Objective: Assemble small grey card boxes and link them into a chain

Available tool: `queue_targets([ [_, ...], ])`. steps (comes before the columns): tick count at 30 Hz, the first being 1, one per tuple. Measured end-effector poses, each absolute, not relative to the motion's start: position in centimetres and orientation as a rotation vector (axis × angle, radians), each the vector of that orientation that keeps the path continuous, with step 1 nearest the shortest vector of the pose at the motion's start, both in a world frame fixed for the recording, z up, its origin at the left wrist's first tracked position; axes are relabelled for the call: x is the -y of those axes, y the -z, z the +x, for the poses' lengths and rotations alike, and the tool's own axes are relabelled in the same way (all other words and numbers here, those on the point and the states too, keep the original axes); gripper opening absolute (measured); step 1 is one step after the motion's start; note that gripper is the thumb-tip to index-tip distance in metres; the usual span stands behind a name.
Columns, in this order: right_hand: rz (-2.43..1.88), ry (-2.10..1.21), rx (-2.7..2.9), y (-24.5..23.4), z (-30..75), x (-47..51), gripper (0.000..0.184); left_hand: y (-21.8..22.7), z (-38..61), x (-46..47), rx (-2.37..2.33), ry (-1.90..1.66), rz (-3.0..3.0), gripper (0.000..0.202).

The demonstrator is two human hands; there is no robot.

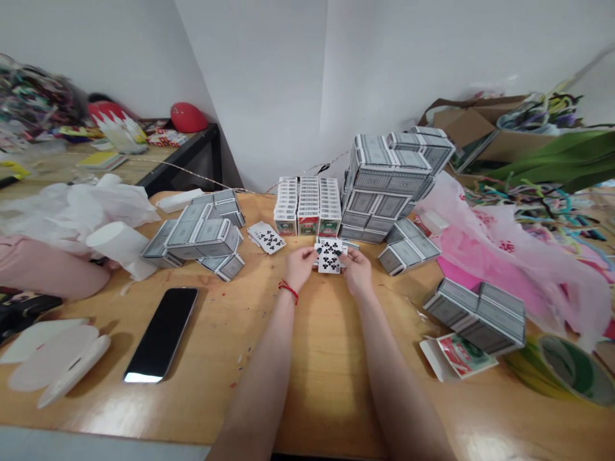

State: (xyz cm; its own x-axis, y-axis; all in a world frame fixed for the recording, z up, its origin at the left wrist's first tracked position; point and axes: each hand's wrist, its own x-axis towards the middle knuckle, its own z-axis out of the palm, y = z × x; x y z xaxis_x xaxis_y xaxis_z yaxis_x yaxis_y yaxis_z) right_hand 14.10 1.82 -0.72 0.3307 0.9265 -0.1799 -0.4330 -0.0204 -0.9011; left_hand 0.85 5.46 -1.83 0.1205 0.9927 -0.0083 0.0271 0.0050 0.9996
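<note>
Between my two hands is a ten of clubs playing card [330, 257], face toward me, with another card edge showing behind it. My left hand [301, 267] pinches its left side, a red cord bracelet on the wrist. On the right side, my right hand [356, 269] grips it with the thumb on the face. Left of my hands, a few loose playing cards [269, 238] lie fanned on the table. Just behind the held cards stand rows of card boxes [308, 205], red and green fronts facing me.
Tall stacked grey card boxes [379, 186] rise at back right; lower stacks [204, 234] stand left. An open card box [461, 357] and a tape roll [560, 368] lie at right. A phone [162, 334] rests front left, near a white cup-like roll [118, 243].
</note>
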Motion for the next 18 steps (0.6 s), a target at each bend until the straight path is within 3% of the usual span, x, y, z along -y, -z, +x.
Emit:
queue_targets([
  [18,-1.107,-1.329,0.699,0.99,14.58,-1.64,0.026,2.05,0.38,-5.64,-1.129,-1.092,1.285,0.032],
])
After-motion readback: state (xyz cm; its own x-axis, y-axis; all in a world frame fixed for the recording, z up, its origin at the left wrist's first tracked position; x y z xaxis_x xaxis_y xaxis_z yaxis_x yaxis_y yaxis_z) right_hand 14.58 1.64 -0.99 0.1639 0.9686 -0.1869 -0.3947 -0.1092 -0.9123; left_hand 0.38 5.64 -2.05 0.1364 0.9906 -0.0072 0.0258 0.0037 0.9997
